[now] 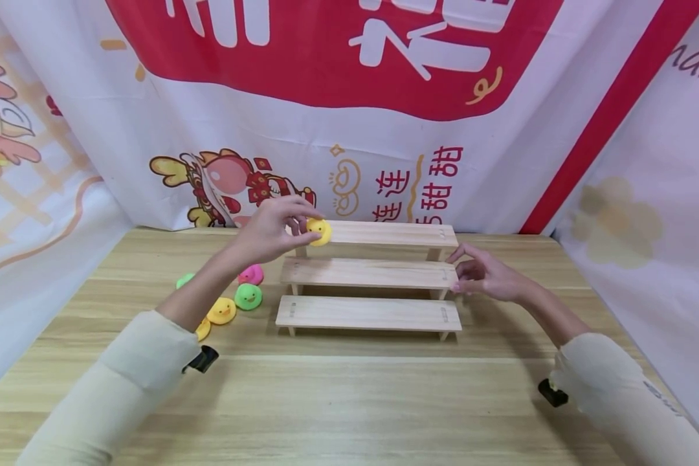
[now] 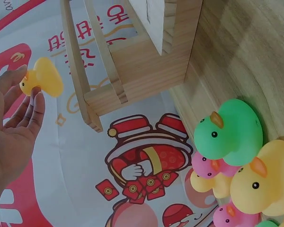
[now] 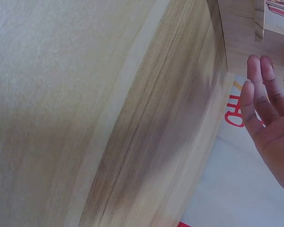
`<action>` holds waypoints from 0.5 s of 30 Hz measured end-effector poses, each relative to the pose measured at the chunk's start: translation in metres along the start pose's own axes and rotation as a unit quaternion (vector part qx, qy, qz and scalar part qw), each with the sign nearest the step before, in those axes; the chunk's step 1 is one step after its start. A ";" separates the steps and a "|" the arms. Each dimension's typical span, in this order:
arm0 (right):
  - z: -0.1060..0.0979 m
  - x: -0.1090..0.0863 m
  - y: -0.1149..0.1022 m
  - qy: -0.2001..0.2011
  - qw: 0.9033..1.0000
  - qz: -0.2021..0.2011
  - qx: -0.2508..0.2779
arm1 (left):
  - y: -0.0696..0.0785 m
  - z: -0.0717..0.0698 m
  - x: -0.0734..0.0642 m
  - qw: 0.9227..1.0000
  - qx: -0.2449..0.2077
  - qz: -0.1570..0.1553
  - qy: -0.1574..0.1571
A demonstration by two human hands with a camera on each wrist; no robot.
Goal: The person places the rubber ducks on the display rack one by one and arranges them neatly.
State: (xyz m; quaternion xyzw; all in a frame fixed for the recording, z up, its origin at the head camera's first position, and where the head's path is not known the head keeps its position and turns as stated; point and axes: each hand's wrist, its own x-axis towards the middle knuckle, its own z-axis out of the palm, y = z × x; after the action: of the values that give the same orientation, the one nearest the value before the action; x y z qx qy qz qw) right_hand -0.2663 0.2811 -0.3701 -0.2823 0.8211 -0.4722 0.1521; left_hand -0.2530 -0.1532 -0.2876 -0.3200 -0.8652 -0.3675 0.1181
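Evidently, in the head view, the left hand (image 1: pixel 275 228) pinches a yellow toy duck (image 1: pixel 319 232) between thumb and fingers, in front of the top board's left end. The right hand (image 1: pixel 485 275) is at the right end of the middle board of a three-tier wooden stand (image 1: pixel 369 273), probably to steady it, since the stand looks light and rests on the table (image 1: pixel 349 408) with no fixing in sight. The other ducks (image 1: pixel 248 297) sit to its left, and the left forearm (image 1: pixel 200 288) passes over them, hiding some. A printed cloth (image 1: pixel 303 139) hangs close behind the stand.

From the left wrist, the fingers have the duck by its head, leaving its rounded body free, perhaps so that its base stays uncovered. A gap shows between it and the stand. Lower down, a green duck (image 2: pixel 232 132), a bigger-looking yellow one and some pink ones crowd together on the table, some partly covered by others.

From the right wrist, three fingers stretch out side by side, their tips against or just beside the stand's side panel; the thumb is out of clear sight, so whether it presses the board I cannot tell.
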 end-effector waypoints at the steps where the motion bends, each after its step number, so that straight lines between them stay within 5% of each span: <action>1: 0.000 0.000 0.000 0.000 1.000 0.003 0.000 | 0.001 0.001 0.001 1.000 -0.001 0.000 -0.003; 15: -0.001 -0.001 -0.002 0.000 1.000 0.003 -0.005 | 0.011 0.021 0.017 0.999 -0.015 0.029 -0.023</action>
State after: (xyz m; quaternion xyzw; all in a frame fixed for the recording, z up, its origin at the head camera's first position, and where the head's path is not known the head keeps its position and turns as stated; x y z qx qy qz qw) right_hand -0.2652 0.2816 -0.3677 -0.2804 0.8241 -0.4680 0.1522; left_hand -0.2582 -0.1246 -0.2885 -0.3554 -0.8522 -0.3696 0.1041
